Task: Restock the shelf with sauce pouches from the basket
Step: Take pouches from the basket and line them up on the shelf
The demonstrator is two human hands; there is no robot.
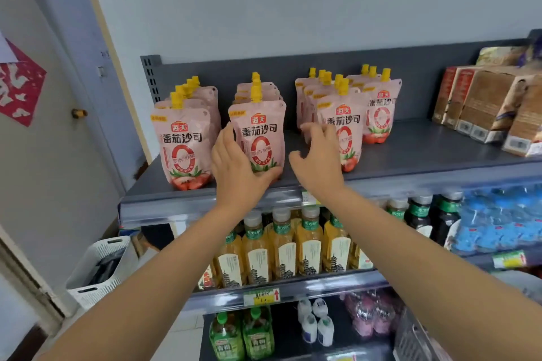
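**Here, both hands at the top shelf among the sauce pouches**

Here the white basket point(96, 267) sits low at 8 o'clock, on the floor beside the shelving unit, its inside dark; what it holds cannot be told. Up at 10 o'clock, on the grey top shelf point(410, 152), stands the leftmost row of pouches point(186, 141), pink with yellow spouts, upright and filed front to back. Just right of it, near the centre, the left hand point(237, 167) cups the lower left side of the front pouch point(259, 138) of the second row; its fingers lie close together along the pouch's side, the thumb tucked under the bottom edge, so it grips that pouch, which stands upright near the shelf's front lip. The right hand point(318, 161) hovers at about 2 o'clock from the left hand, fingers spread and loosely curled, holding nothing, with the fingertips just at the left edge of the third row of pouches point(343, 126). A fourth row point(379, 114) stands behind and to the right. At 3 o'clock, brown boxes point(484, 102) lean along the shelf. One level down, at 5 o'clock, amber tea bottles point(281, 246) stand in a line, with dark bottles point(422, 214) and blue packets point(501, 220) to their right.
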